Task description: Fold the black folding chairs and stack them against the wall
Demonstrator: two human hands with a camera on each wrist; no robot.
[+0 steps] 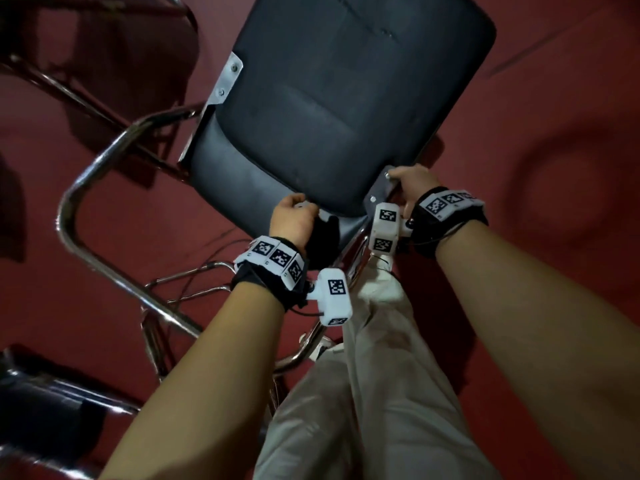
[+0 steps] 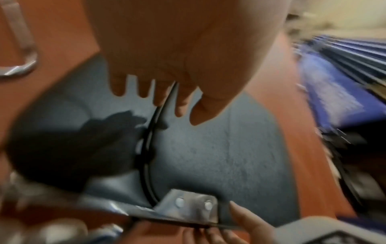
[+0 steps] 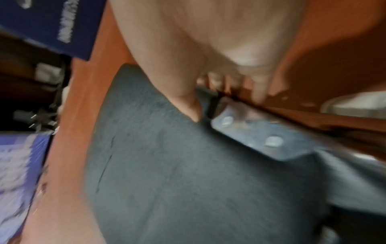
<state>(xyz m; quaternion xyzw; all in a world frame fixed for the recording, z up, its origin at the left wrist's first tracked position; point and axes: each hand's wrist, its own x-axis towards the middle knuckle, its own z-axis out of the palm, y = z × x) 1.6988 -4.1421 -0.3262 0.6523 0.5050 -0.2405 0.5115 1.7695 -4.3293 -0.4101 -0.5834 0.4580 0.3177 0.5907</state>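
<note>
The red floor (image 1: 554, 98) fills the head view around you, and the black chair (image 1: 346, 98) you are handling rises over it, its padded panel tilted up in front of you and its chrome frame (image 1: 86, 188) looping out to your left. A second chair (image 1: 38, 403) sits at the lower left, and the chrome tubes and dark shadow of a third (image 1: 114, 60) show at the upper left. Your pale trousers (image 1: 363, 393) stand just behind the panel's near edge. Your left hand (image 1: 294, 220) curls around that near edge, fingers wrapped under it. Your right hand (image 1: 407, 183) grips the right corner, fingers curled behind and thumb lying beside the metal bracket (image 3: 256, 135) with two rivets. A matching bracket (image 1: 227, 79) is screwed to the panel's far left edge
</note>
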